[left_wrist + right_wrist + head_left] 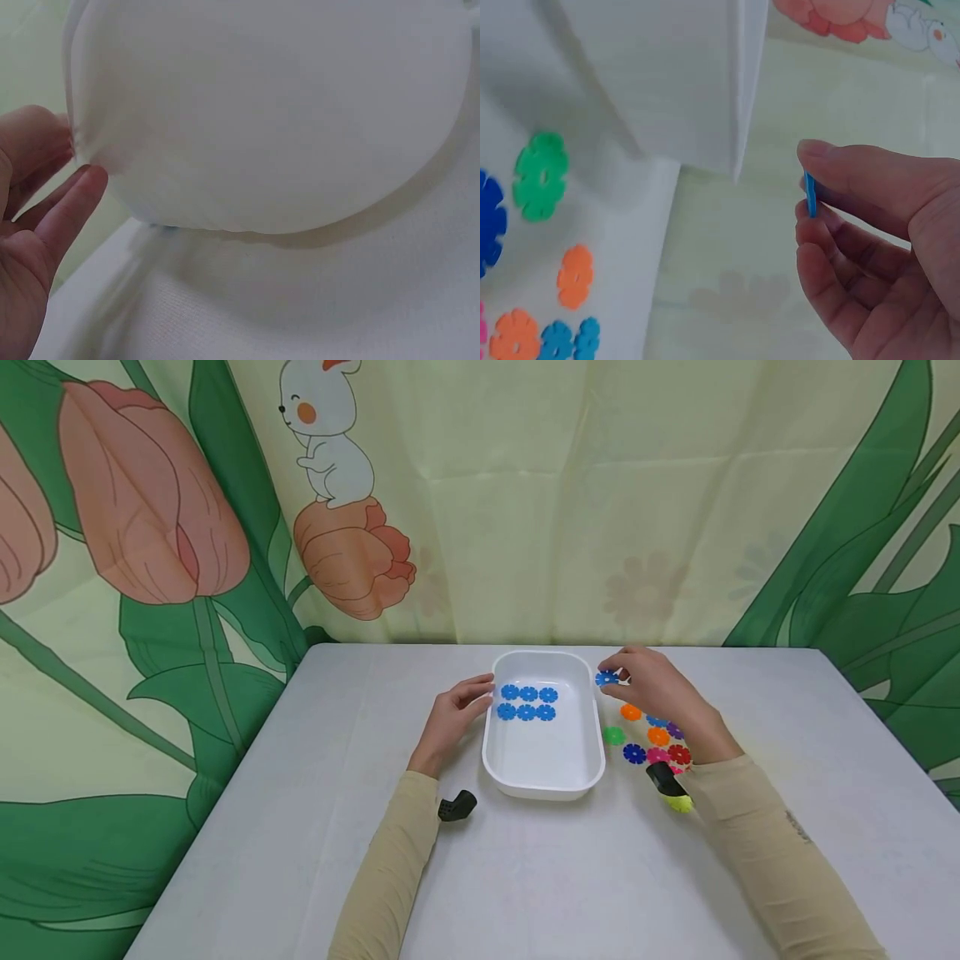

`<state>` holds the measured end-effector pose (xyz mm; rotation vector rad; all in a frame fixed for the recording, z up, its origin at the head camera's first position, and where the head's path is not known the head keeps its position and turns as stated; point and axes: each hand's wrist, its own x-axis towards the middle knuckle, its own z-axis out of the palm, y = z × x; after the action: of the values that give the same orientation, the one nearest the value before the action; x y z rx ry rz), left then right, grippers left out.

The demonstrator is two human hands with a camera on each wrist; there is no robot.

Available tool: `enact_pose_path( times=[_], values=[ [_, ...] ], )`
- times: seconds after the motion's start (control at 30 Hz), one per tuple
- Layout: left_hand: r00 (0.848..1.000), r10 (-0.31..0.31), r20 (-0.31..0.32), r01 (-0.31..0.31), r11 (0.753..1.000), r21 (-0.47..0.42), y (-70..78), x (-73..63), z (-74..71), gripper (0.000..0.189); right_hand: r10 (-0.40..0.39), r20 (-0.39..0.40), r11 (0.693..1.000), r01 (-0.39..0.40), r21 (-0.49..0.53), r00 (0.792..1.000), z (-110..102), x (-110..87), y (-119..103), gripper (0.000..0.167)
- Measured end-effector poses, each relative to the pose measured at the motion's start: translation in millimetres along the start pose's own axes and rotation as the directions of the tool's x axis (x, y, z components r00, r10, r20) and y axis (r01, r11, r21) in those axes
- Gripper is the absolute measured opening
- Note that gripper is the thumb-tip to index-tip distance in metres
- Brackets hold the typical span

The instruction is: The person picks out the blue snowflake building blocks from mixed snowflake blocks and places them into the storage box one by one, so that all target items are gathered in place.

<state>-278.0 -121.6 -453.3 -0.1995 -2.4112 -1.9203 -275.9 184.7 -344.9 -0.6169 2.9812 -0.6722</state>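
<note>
My right hand (660, 685) pinches a blue flower-shaped plastic disc (607, 678) between thumb and fingers, just beyond the right rim of a white tray (540, 777). Seen edge-on in the right wrist view, the disc (811, 195) is a thin blue strip. Several blue discs (528, 694) lie in two rows in the tray's upper left part. With its fingertips, my left hand (452, 718) touches the tray's left side. The left wrist view shows those fingertips against the outer wall of the tray (262, 135).
Right of the tray, loose discs lie on the white table: a green disc (614, 736), a dark blue disc (634, 753), a red disc (679, 754), orange, pink and purple ones. A yellow disc (679, 804) is partly under the right wrist camera. A printed curtain (510, 527) hangs behind.
</note>
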Motion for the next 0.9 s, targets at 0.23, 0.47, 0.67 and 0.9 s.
enact_pose_path(
  times=[0.23, 0.47, 0.67, 0.9],
  values=[
    [1.000, -0.016, -0.001, 0.016, 1.000, 0.008, 0.4, -1.2, 0.3, 0.028, -0.034, 0.020, 0.999, 0.034, 0.018, 0.999, 0.6, 9.0, -16.8, 0.040],
    [1.000, -0.018, -0.007, 0.018, 1.000, 0.023, 0.2, -1.2, 1.1, 0.027, -0.079, 0.029, 0.996, 0.078, 0.051, 0.996, 3.4, 15.8, -30.0, 0.036],
    [1.000, -0.002, -0.006, 0.002, 1.000, -0.001, 1.3, -0.7, 0.2, 0.026, -0.106, 0.045, 0.992, 0.102, 0.072, 0.993, 8.9, 25.0, -40.0, 0.037],
    [1.000, 0.002, 0.003, -0.002, 1.000, 0.010, 0.6, -0.1, -1.2, 0.029, -0.152, 0.057, 0.985, 0.147, 0.088, 0.987, 18.5, 39.1, -49.8, 0.037]
  ],
)
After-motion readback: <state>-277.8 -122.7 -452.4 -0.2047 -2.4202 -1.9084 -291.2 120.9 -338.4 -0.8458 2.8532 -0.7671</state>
